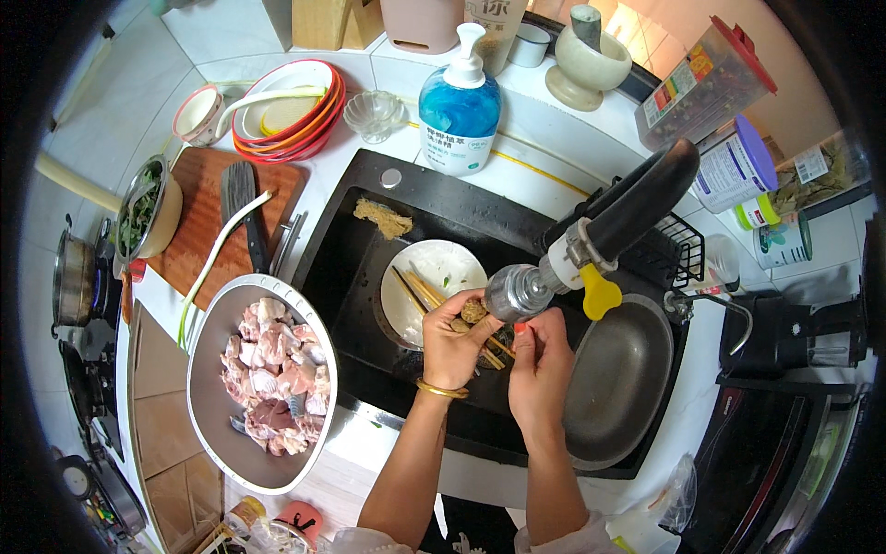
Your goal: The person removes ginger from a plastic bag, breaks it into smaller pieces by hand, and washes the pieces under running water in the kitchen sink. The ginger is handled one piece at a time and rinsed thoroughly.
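Observation:
My left hand (451, 339), with a gold bangle at its wrist, is cupped around small brown, wrinkled round pieces (473, 310); their exact kind is unclear. Directly over it is the clear spray head (513, 293) of the black faucet (644, 197). My right hand (543, 374) is just to the right, fingers curled and partly hidden; whether they hold anything cannot be seen. Beneath the hands, in the black sink (360, 318), a white bowl (443, 266) has wooden chopsticks (423, 289) across it. A grey oval pan (623, 388) rests at the sink's right side.
Left of the sink, a large bowl (208, 408) holds raw meat pieces (277, 381). Behind it, a cleaver (239, 194) and a scallion stalk (225, 249) lie on a wooden board (197, 194). A blue soap bottle (459, 111) and a stone mortar (581, 76) stand at the back.

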### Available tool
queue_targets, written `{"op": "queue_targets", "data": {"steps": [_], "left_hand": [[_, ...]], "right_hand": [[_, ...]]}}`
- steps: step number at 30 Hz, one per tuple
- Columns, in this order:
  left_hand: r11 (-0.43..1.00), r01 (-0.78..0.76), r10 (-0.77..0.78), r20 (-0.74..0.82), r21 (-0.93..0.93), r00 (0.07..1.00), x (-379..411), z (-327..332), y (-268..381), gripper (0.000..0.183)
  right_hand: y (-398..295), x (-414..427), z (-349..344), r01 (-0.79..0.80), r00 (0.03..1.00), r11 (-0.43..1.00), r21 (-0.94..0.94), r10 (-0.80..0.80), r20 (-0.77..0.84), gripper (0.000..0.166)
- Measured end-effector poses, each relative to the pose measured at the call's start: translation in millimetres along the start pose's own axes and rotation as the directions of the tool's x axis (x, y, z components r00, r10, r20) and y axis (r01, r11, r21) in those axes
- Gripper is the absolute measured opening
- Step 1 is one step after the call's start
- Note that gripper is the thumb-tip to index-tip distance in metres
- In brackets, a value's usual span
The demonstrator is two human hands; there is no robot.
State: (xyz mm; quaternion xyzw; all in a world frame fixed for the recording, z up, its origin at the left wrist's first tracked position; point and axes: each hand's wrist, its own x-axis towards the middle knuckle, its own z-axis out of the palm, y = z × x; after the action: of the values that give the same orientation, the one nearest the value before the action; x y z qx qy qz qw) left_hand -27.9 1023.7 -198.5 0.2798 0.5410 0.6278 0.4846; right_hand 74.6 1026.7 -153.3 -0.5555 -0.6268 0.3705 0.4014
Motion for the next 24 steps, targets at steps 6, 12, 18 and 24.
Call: {"op": "queue_targets", "data": {"steps": [6, 12, 18, 24], "left_hand": [[0.993, -0.108, 0.107, 0.032, 0.043, 0.994, 4.8, -3.8, -2.6, 0.031], [0.897, -0.273, 0.3, -0.024, 0.347, 0.954, 1.3, 4.8, 17.4, 0.032], [0.872, -0.29, 0.332, -0.042, 0.395, 0.942, 1.3, 6.3, 17.6, 0.034], [0.89, -0.264, 0.306, -0.057, 0.372, 0.95, -1.4, 3.1, 13.5, 0.031]], "right_hand": [[-5.9, 8.2, -6.7, -0.107, 0.993, 0.993, 0.051, 0.104, 0.058, 0.018], [-11.4, 22.3, 1.1, -0.193, 0.98, 0.979, 0.069, 0.196, -0.04, 0.013], [-5.8, 22.1, 6.7, -0.259, 0.961, 0.926, 0.275, 0.275, -0.021, 0.011], [7.3, 20.7, 11.5, -0.21, 0.977, 0.911, 0.356, 0.213, 0.03, 0.012]]}}
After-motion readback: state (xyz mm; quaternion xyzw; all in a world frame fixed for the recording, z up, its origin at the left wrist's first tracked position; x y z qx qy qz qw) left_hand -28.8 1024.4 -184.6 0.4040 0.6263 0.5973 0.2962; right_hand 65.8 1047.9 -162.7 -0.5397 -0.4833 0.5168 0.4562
